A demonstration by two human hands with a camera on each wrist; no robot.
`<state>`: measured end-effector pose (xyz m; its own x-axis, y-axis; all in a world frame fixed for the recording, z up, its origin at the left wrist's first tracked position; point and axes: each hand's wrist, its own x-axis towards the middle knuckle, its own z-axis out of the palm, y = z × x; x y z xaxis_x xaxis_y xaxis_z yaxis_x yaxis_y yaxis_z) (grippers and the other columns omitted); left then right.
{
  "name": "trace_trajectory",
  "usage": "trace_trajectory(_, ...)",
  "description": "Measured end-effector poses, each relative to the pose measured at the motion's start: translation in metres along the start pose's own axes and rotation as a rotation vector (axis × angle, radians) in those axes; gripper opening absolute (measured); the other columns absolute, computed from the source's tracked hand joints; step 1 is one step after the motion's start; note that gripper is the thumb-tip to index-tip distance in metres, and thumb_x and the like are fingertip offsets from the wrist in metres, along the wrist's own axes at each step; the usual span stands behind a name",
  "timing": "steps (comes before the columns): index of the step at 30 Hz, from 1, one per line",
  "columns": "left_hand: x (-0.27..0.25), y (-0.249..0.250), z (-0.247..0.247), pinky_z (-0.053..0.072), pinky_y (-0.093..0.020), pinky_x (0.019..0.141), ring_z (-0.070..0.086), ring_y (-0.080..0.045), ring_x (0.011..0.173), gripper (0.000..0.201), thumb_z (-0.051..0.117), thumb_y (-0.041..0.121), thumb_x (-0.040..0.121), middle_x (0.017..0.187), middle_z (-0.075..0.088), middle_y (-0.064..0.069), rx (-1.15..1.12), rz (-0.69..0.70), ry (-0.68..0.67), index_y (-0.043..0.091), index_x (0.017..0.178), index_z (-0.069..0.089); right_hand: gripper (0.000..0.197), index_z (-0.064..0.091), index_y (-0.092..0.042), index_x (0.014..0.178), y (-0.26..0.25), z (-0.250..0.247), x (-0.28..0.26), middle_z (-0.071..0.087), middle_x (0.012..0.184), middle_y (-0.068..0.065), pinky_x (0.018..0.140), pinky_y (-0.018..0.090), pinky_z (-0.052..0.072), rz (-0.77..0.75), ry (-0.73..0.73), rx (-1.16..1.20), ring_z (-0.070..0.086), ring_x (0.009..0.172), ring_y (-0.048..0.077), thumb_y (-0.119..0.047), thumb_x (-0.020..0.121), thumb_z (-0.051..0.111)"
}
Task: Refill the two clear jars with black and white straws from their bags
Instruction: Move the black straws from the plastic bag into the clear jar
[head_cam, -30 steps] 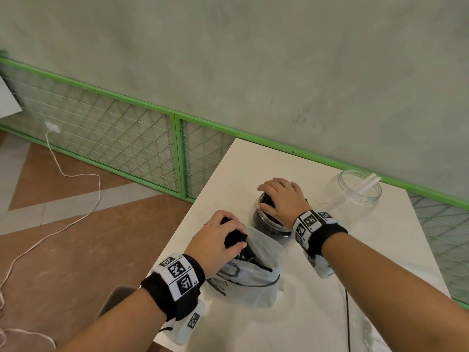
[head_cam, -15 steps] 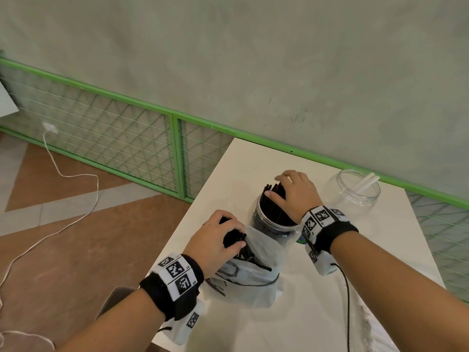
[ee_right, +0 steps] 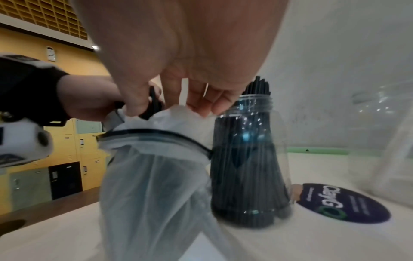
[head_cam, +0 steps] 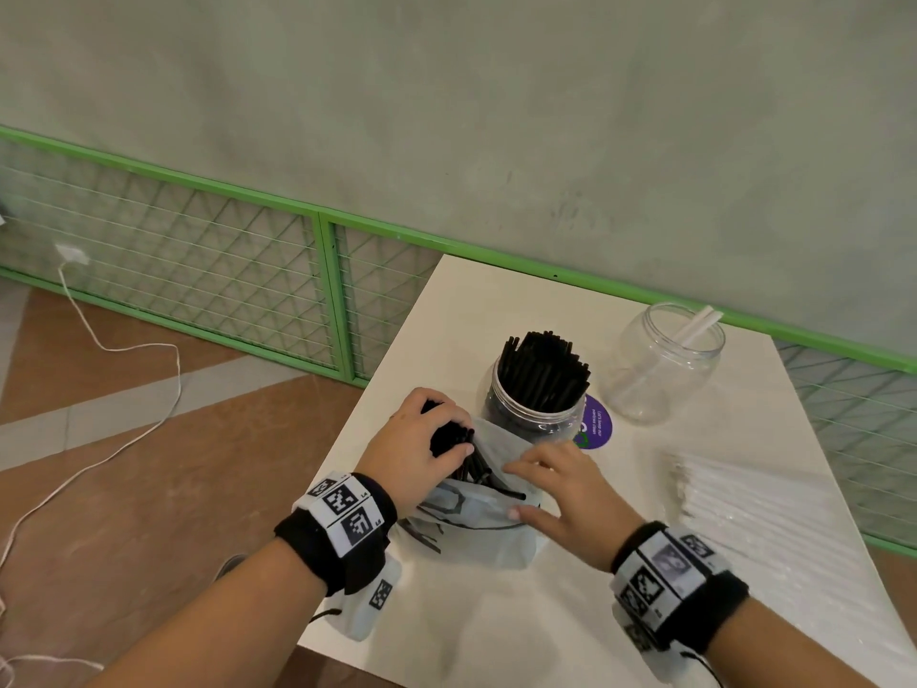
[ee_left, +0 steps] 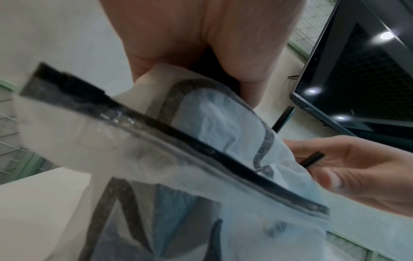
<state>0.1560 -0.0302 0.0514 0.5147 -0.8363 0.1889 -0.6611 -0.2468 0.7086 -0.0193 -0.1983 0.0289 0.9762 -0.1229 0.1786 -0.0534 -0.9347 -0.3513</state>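
Observation:
A clear jar (head_cam: 538, 404) packed with upright black straws (head_cam: 543, 362) stands mid-table. Just in front of it lies the translucent bag (head_cam: 476, 543) of black straws, mouth toward the jar. My left hand (head_cam: 446, 441) grips a bundle of black straws (head_cam: 454, 439) at the bag's mouth. My right hand (head_cam: 526, 489) lies with straight fingers on the bag's upper flap, thumb on its front. In the right wrist view its fingers (ee_right: 210, 104) hover over the bag (ee_right: 156, 176) beside the jar (ee_right: 245, 159). The second clear jar (head_cam: 665, 360) holds two white straws (head_cam: 699, 322).
A bag of white straws (head_cam: 744, 508) lies at the table's right side. A round purple sticker (head_cam: 598, 424) sits between the jars. The white table (head_cam: 496, 310) backs onto a green mesh fence (head_cam: 198, 260). A white cable (head_cam: 124, 350) trails on the floor to the left.
My right hand has come off the top of the black-straw jar and moved back to the bag's mouth. The straws now stand uncovered in the jar. My left hand kept its grip.

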Motion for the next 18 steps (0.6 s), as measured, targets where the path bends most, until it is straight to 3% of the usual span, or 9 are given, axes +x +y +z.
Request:
trace_trajectory(5,-0.001,0.001,0.000,0.035,-0.015,0.087,0.048,-0.005,0.100,0.019,0.067,0.028,0.083,0.114,0.044,0.010,0.002,0.003,0.009,0.028,0.102,0.062,0.042,0.060,-0.026,0.114,-0.031,0.022,0.019,0.057,0.102,-0.009,0.075,0.030,0.036,0.084,0.085,-0.087,0.045,0.091,0.016,-0.054,0.092,0.037)
trace_trajectory(7,-0.001,0.001,0.001,0.036,-0.016,0.088,0.049,-0.006,0.100,0.019,0.068,0.027,0.083,0.113,0.045,0.009,-0.006,0.004,0.015,0.028,0.101,0.062,0.039,0.064,-0.016,0.098,-0.041,0.023,0.030,0.055,0.090,-0.007,0.073,0.034,0.041,0.122,0.134,-0.009,0.046,0.082,0.018,-0.042,0.096,0.035)
trace_trajectory(9,-0.002,0.001,0.001,0.038,-0.017,0.088,0.050,-0.006,0.100,0.020,0.068,0.027,0.083,0.113,0.045,0.009,-0.020,0.004,0.017,0.028,0.101,0.062,0.033,0.063,-0.012,0.090,-0.050,0.019,0.041,0.048,0.082,-0.007,0.072,0.030,0.035,0.204,0.147,0.161,0.042,0.075,0.013,-0.029,0.100,0.037)
trace_trajectory(11,-0.003,0.001,0.002,0.039,-0.018,0.089,0.050,-0.006,0.099,0.021,0.068,0.027,0.082,0.112,0.045,0.009,-0.028,0.004,0.022,0.029,0.102,0.062,0.027,0.064,-0.012,0.096,-0.055,0.012,0.051,0.050,0.081,-0.004,0.070,0.022,0.032,0.262,0.165,0.260,0.043,0.074,0.008,-0.023,0.101,0.040)
trace_trajectory(15,-0.003,-0.001,0.000,0.042,-0.020,0.087,0.051,-0.005,0.098,0.019,0.068,0.029,0.082,0.111,0.046,0.009,-0.039,0.003,0.042,0.031,0.100,0.061,0.020,0.060,-0.018,0.110,-0.057,0.007,0.060,0.056,0.088,-0.001,0.070,0.016,0.042,0.410,0.212,0.503,0.052,0.077,0.010,-0.028,0.093,0.056)
trace_trajectory(18,-0.002,-0.002,-0.001,0.041,-0.019,0.086,0.050,-0.005,0.098,0.017,0.066,0.031,0.083,0.112,0.046,0.009,-0.028,0.006,0.042,0.032,0.100,0.061,0.041,0.052,-0.019,0.122,-0.056,0.011,0.053,0.051,0.098,-0.003,0.073,0.016,0.047,0.492,0.226,0.738,0.055,0.082,0.012,-0.029,0.086,0.067)
